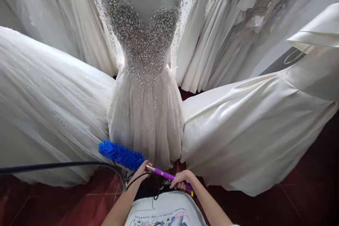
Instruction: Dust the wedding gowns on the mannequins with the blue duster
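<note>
A duster (pixel 120 153) with a fluffy blue head and a purple and silver handle lies slantwise across the lower middle of the head view. My left hand (pixel 144 171) is closed around its silver shaft, just below the blue head. Farther down, my right hand (pixel 182 179) wraps the purple grip near its end. The blue head is in front of the lower skirt of a beaded white wedding dress (pixel 148 113); whether they touch I cannot tell. My left fingers are partly hidden.
A satin gown (pixel 238 130) spreads at the right and a sheer white gown (pixel 53 113) at the left. More white dresses (pixel 201 42) hang behind. A thick black cable (pixel 66 164) runs in from the left past my left forearm. Dark red tiles (pixel 280 204) cover the floor.
</note>
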The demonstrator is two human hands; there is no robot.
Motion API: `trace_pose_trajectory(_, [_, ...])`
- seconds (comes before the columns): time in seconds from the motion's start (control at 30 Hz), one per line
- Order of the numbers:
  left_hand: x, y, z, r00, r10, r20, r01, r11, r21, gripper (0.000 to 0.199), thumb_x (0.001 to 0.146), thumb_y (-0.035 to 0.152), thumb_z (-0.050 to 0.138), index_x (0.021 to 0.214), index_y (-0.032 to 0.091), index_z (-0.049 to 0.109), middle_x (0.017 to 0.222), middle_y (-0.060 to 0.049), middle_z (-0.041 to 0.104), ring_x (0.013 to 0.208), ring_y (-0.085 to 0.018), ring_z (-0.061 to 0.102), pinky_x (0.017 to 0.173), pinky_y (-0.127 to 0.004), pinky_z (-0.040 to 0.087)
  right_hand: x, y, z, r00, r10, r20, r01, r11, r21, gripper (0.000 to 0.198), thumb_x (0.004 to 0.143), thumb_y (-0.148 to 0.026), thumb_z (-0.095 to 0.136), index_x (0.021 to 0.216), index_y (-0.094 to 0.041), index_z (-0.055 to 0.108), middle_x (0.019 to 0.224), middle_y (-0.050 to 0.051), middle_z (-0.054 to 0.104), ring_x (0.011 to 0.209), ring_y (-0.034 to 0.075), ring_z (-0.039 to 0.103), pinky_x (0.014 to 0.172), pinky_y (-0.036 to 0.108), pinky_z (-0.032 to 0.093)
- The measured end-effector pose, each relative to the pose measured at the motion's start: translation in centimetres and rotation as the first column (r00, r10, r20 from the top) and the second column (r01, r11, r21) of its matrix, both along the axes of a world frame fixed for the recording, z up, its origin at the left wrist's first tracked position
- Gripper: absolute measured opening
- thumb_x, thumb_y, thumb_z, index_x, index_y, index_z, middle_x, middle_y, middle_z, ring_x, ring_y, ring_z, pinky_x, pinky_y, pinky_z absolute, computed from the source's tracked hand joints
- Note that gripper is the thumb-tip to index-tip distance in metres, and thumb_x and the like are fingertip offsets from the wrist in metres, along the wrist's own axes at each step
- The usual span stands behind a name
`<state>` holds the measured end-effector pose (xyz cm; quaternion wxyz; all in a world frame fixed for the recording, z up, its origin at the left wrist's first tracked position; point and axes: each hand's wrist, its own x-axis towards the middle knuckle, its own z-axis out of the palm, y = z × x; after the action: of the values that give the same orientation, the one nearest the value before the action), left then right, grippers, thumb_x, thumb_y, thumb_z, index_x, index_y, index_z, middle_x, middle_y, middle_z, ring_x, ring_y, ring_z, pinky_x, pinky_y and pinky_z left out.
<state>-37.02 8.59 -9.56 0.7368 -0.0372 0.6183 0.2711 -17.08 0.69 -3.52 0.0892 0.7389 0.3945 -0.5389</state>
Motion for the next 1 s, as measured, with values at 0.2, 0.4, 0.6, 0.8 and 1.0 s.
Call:
trace_pose_trajectory(0.2, [1.7,-1.7,2.8,0.961,0.221,0.163,-0.227,0.974,0.019,0.028,0.076,0.006,0.053,0.054,0.017,0.042,0.045,0.005,0.049,0.042,-0.008,0.054,0.052,-0.021,0.050,4.2,1.5,4.1,0.966,0.231,0.117,-0.256,0.923,0.288,0.018,0.053,-0.020,0.070,0.067,-0.019,0.061,0.063,-0.001,0.062,0.065,0.018,0.060,0.057,0.026,0.042])
trace_pose_trajectory(0.4, [3.9,8.4,13.7,0.862,0.133,0.490,-0.336,0.873,0.354,0.029,0.075,0.018,0.059,0.053,0.019,0.039,0.036,0.011,0.029,0.033,-0.003,0.037,0.057,-0.021,0.050,4.2,3.3,9.6,0.961,0.062,0.268,-0.235,0.688,0.686,0.019,0.079,-0.025,0.046,0.096,-0.023,0.054,0.084,0.002,0.065,0.080,0.017,0.060,0.068,0.024,0.038])
trace_pose_trajectory(0.6, [11.1,10.5,18.5,0.868,-0.117,0.483,-0.236,0.759,0.606,0.031,0.069,0.038,0.064,0.058,0.019,0.042,0.033,0.014,0.022,0.028,-0.002,0.020,0.033,-0.014,0.020,3.8,-0.5,9.4,0.978,-0.178,-0.105,0.179,0.477,0.861,0.035,0.084,-0.048,0.042,0.107,-0.024,0.056,0.090,0.002,0.069,0.079,0.018,0.063,0.067,0.024,0.044])
trace_pose_trajectory(0.8, [13.3,8.6,11.0,0.922,-0.113,0.371,-0.096,0.861,0.499,0.036,0.064,0.047,0.066,0.060,0.018,0.046,0.033,0.015,0.021,0.028,-0.001,0.020,0.034,-0.014,0.021,4.7,-1.7,3.9,0.989,-0.143,-0.033,0.130,0.747,0.652,0.051,0.082,-0.061,0.033,0.109,-0.024,0.057,0.087,0.005,0.070,0.082,0.023,0.064,0.066,0.027,0.043])
trace_pose_trajectory(1.0, [8.4,4.8,3.1,0.968,0.139,0.207,-0.170,0.976,0.139,0.030,0.079,0.039,0.053,0.059,0.018,0.046,0.034,0.012,0.024,0.027,-0.003,0.027,0.035,-0.016,0.029,3.6,-3.2,-1.4,0.998,0.056,-0.019,-0.038,0.850,0.525,0.051,0.082,-0.062,0.032,0.087,-0.022,0.063,0.081,0.004,0.070,0.074,0.020,0.063,0.063,0.025,0.041])
